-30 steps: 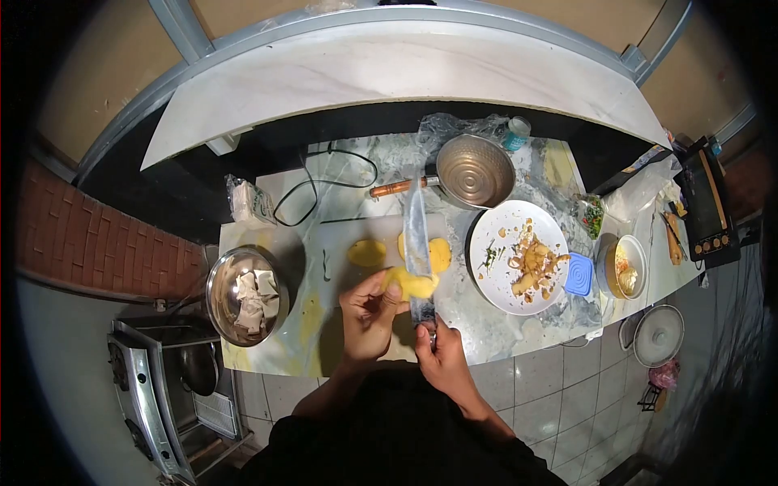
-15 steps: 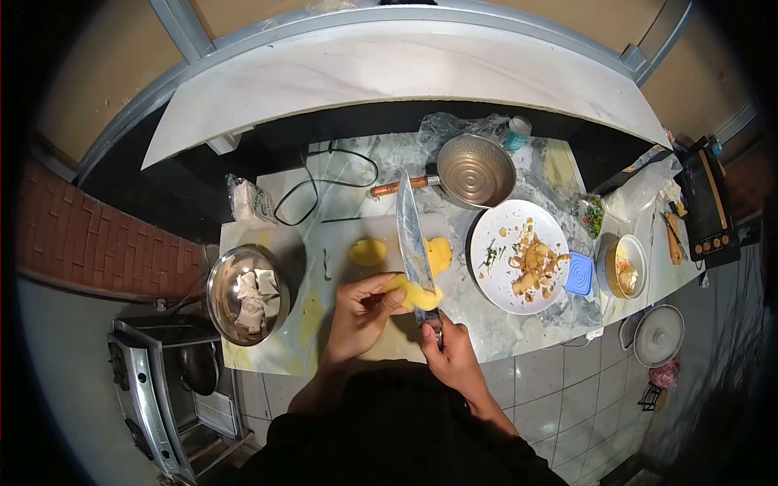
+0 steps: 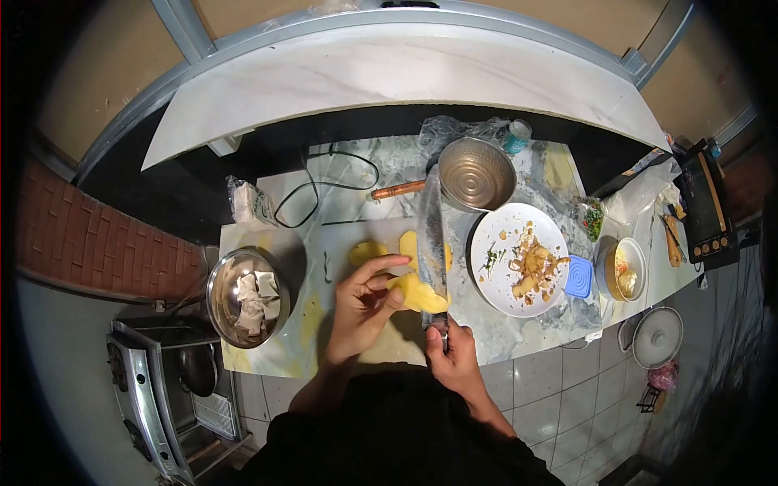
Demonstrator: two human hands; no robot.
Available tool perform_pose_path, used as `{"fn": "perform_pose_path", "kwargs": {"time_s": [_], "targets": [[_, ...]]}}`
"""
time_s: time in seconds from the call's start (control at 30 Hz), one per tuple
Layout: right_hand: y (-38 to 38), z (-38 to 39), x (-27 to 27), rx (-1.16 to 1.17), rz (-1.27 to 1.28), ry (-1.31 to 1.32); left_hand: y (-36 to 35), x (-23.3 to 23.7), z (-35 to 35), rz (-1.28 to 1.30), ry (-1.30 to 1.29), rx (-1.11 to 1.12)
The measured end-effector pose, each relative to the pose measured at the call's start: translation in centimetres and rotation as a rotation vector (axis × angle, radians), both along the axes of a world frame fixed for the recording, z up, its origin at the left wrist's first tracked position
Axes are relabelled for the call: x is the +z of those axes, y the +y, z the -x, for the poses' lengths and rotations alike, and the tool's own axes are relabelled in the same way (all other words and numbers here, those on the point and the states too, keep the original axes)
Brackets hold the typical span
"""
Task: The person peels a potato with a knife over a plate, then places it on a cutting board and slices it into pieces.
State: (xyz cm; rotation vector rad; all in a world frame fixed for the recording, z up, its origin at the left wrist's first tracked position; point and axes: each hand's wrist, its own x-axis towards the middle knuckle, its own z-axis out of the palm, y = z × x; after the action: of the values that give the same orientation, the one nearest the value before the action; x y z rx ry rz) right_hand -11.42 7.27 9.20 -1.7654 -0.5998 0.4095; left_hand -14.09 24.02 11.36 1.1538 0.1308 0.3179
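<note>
My left hand (image 3: 361, 312) pinches a peeled yellow potato (image 3: 421, 295) between thumb and fingers, above the counter's front part. My right hand (image 3: 455, 356) is closed around the dark handle of a large kitchen knife (image 3: 433, 243). Its broad, smeared blade points away from me and lies against the potato's right side. Beyond my hands, more peeled potato (image 3: 369, 251) lies on a pale cutting board (image 3: 344, 235). The blade partly hides another peeled potato (image 3: 408, 245) there.
Right of the knife sits a white plate (image 3: 489, 287) with potato peels (image 3: 535, 263). Behind is a saucepan (image 3: 474, 174) with a wooden handle. A steel bowl (image 3: 216, 304) holding pale pieces stands left. Far right are a blue lid (image 3: 579, 277) and a tub (image 3: 640, 257).
The knife has shifted slightly right and turned more upright. The potato has turned in my left hand, and my left index finger has lifted off it.
</note>
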Motion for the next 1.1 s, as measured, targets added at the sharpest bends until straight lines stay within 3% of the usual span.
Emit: {"fn": "perform_pose_path", "kwargs": {"time_s": [0.03, 0.1, 0.23, 0.3, 0.5, 0.9, 1.1], "targets": [[0.1, 0.0, 0.1, -0.016, -0.019, -0.025, -0.8, -1.1, 0.1, 0.0, -0.003, 0.0], [0.2, 0.0, 0.3, -0.033, -0.036, -0.052, -2.5, -3.4, 0.3, 0.269, -0.169, 0.122], [0.1, 0.1, 0.3, -0.032, 0.006, -0.017, -3.4, -4.2, 0.2, 0.334, -0.222, 0.25], [-0.1, -0.1, 0.3, -0.024, 0.038, -0.015, -1.9, -3.8, 0.4, 0.033, -0.09, 0.223], [-0.4, -0.3, 0.1, 0.0, 0.061, -0.051, 0.1, -0.4, 0.7, -0.253, 0.047, 0.136], [-0.6, -0.4, 1.4, 0.018, 0.029, -0.095, 1.1, 1.6, 0.6, -0.378, 0.055, 0.081], [-0.5, -0.5, 1.3, 0.029, 0.057, -0.024, 0.7, 0.2, 0.0, -0.333, 0.05, 0.155]]}}
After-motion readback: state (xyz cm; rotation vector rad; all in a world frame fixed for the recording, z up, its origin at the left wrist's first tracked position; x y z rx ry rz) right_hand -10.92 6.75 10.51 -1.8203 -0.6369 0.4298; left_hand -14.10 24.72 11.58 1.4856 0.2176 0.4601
